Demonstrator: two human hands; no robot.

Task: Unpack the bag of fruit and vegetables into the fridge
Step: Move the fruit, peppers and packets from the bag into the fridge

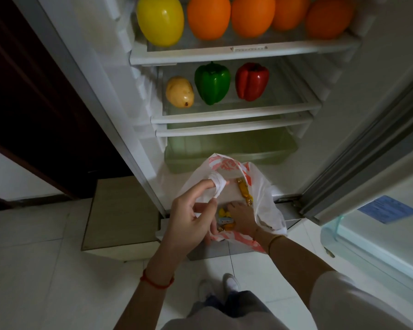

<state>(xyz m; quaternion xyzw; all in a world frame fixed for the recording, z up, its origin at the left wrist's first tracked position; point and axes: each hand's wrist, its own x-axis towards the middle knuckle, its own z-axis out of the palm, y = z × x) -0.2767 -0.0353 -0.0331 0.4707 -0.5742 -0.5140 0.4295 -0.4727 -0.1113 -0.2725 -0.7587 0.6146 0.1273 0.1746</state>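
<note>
A white plastic bag with orange print hangs open in front of the fridge's lower part. My left hand holds it up, with the bag's handle wound round my index finger. My right hand reaches down inside the bag among small wrapped items; its fingertips are hidden, so I cannot tell whether it grips anything. In the fridge, a yellow apple and several oranges sit on the upper shelf. A mango, a green pepper and a red pepper stand on the shelf below.
Below the shelves is a greenish crisper drawer. The fridge door stands open on the right. A low wooden cabinet sits left of the fridge on the white tiled floor. A dark door is at far left.
</note>
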